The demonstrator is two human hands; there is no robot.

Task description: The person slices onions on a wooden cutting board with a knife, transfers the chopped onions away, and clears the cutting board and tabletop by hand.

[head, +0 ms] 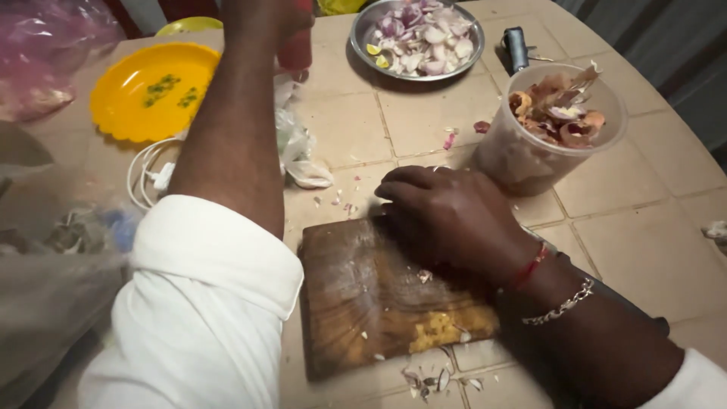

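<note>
The right hand [447, 216] lies palm down, fingers curled together, over the far right corner of a wooden chopping board [363, 295] on the tiled counter [644, 227]; whatever it may cover is hidden, so I cannot tell if it pinches anything. The left hand [284, 23] reaches far up past the top edge, closed around a red cylindrical thing [297, 49], probably a bottle or cup, though most of it is cut off. The board sits just in front of the person, dusted with white flecks and carrying a small heap of yellow minced bits [435, 331] near its near edge. It looks stiff, fairly heavy and flat, best taken by its long sides; its damp surface may be slick. The mince is soft and loose and would scatter if pushed. Beyond stand a clear plastic tub [530, 163] of onion skins, a steel bowl [363, 34] of chopped onion and a yellow plate [121, 83]
</note>
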